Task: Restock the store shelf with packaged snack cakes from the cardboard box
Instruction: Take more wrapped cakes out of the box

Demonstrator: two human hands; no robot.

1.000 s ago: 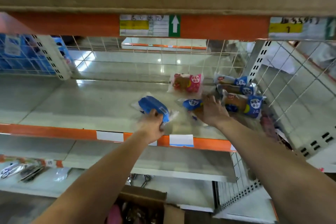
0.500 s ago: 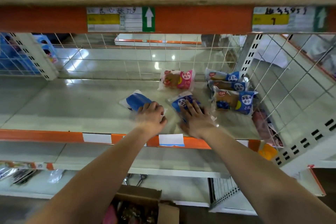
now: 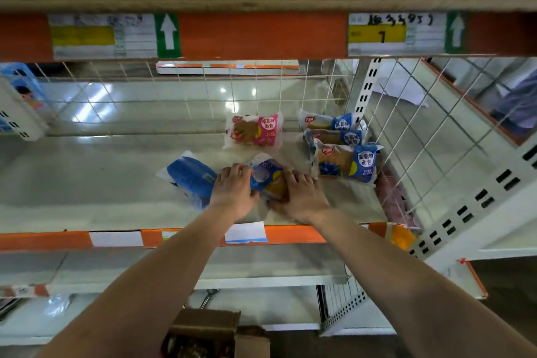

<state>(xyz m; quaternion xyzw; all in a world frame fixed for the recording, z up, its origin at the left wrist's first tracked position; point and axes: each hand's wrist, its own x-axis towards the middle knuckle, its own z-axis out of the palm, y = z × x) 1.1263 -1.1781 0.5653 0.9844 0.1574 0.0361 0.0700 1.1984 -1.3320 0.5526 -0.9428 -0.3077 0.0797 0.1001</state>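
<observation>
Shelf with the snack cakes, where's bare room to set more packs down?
The left half of the shelf is bare, from the white upright to the loose blue pack. A patch lies behind that pack, left of the pink pack. Crowded: the right corner, stacked blue packs against the wire side panel.

Price label (image 3: 101, 35) at 11 o'clock; second price label (image 3: 398, 33) at 1 o'clock; wire mesh divider (image 3: 436, 131) at 3 o'clock.

Blue snack cakes (image 3: 266, 176), one pink pack (image 3: 255, 131), on a pale grey shelf (image 3: 87, 177) with orange edge strip (image 3: 43, 241)
</observation>
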